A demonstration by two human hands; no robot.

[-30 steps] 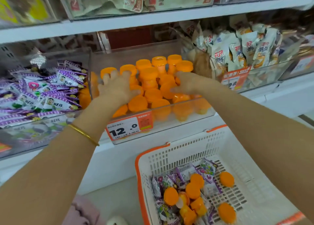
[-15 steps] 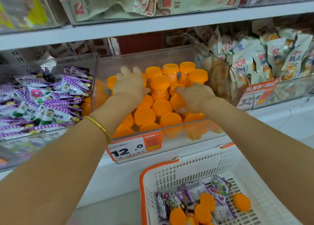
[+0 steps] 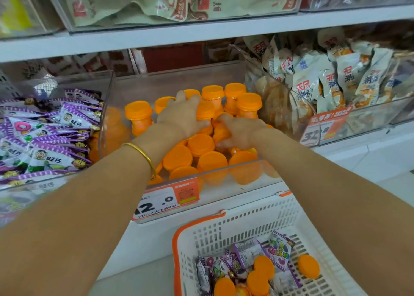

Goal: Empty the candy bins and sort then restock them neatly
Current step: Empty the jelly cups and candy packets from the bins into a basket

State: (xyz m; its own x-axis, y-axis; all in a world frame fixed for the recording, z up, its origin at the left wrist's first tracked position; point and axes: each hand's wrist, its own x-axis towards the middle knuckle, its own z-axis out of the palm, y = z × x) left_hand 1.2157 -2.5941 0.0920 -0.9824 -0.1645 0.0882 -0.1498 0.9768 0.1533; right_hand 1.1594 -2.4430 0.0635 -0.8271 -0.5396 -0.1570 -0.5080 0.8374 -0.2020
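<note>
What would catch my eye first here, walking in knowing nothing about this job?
The heap of small orange lidded plastic cups filling the clear plastic bin mid-shelf, with the left hand lying over them and the right hand curled round one. Next, the purple candy packets in the bin to the left, and below, the white slotted plastic basket with an orange rim, holding both kinds.

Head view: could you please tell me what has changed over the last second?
The left hand slid right over the orange cups, meeting the right hand, which now curls round some. The clear bin, basket and its contents look unchanged.
</note>
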